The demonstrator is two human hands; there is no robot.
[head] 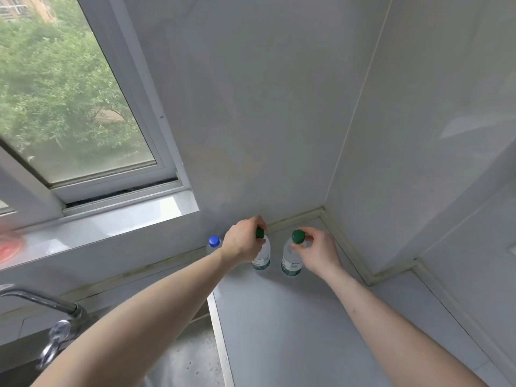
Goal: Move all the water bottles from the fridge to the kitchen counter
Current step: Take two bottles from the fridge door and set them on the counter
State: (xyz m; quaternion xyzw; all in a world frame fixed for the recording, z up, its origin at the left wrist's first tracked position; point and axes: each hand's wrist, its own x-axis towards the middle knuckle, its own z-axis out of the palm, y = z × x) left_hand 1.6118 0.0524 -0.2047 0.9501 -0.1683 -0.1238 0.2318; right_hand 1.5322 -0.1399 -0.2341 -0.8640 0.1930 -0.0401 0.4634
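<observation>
Two clear water bottles with green caps stand upright on the grey kitchen counter (279,317), close to the back wall. My left hand (243,240) grips the neck of the left green-capped bottle (263,256). My right hand (318,251) holds the neck of the right green-capped bottle (291,261), fingers curled just below its cap. A third bottle with a blue cap (214,243) stands to the left, partly hidden behind my left wrist. The fridge is out of view.
A steel sink (184,356) with a chrome tap (55,311) lies at the lower left, its rim bordering the counter. A window and its sill (111,219) run along the left. Walls close the counter at the back and right.
</observation>
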